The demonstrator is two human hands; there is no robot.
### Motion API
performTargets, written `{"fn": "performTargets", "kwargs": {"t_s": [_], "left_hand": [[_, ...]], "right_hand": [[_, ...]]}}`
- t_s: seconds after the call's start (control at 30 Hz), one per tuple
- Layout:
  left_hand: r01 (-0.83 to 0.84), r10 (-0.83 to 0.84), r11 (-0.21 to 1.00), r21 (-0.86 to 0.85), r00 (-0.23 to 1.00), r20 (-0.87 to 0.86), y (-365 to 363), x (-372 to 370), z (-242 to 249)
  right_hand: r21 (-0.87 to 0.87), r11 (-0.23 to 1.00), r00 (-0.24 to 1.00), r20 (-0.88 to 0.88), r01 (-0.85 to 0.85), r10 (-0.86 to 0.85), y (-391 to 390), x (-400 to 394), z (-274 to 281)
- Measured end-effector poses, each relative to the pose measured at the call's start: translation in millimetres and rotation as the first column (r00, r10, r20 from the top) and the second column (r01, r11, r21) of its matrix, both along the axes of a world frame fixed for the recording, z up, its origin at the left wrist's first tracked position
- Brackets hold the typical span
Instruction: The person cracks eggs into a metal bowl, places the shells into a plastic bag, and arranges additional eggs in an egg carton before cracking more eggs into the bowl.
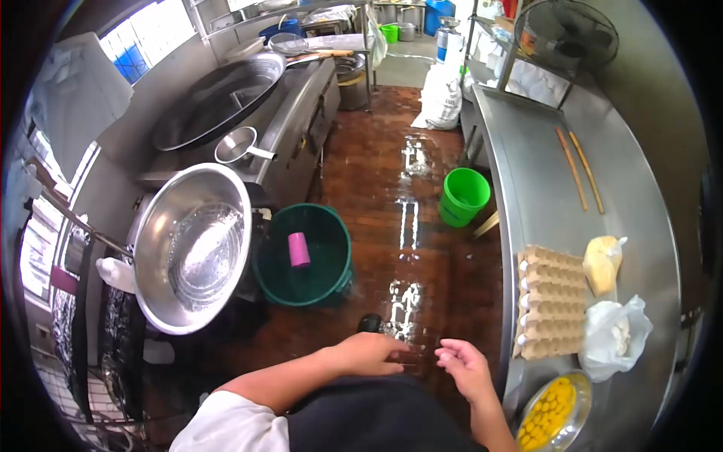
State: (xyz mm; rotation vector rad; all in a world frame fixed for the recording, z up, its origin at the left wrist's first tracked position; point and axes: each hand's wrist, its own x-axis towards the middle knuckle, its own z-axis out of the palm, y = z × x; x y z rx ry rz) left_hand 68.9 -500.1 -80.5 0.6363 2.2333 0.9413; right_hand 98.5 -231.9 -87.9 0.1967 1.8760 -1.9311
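My left hand (374,352) reaches across in front of my dark apron (376,414), its fingers loosely bent and apart, with nothing seen in it. To its right, my right hand (463,365) hangs in the air with half-curled fingers and nothing visible between them. A gap separates the two hands above the wet floor. Nearest to my right hand is the steel table with an egg tray stack (551,301) and a metal bowl of egg yolks (553,413). Left of my hands stands a dark green tub (343,256) with a pink cup (298,249) in it.
A large steel basin (237,248) stands left, near a big wok (226,98) and a saucepan (237,143). A bright green bucket (464,196) is on the wet brown floor (369,196). Two sticks (580,169) and plastic bags (614,339) lie on the steel table (520,173).
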Motion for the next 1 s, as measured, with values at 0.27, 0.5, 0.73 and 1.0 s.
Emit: {"fn": "performTargets", "kwargs": {"t_s": [0.27,0.5,0.73,1.0], "left_hand": [[-0.310,0.318,0.948,0.079,0.936,-0.150,-45,-25,-2],[-0.344,0.347,0.937,0.066,0.937,-0.047,-103,-65,-41],[-0.499,0.531,0.848,0.181,0.802,-0.274,-183,-151,0],[-0.841,0.880,0.466,0.275,0.409,-0.241,-263,-198,21]], "right_hand": [[0.019,0.968,0.965,-0.072,-0.250,0.251,-44,-65,0],[0.116,0.909,0.909,-0.073,-0.400,0.410,-126,-159,15],[0.161,0.816,0.809,-0.122,-0.556,0.575,-219,-251,38],[0.057,0.502,0.496,-0.093,-0.863,0.863,-349,-385,3]]}}
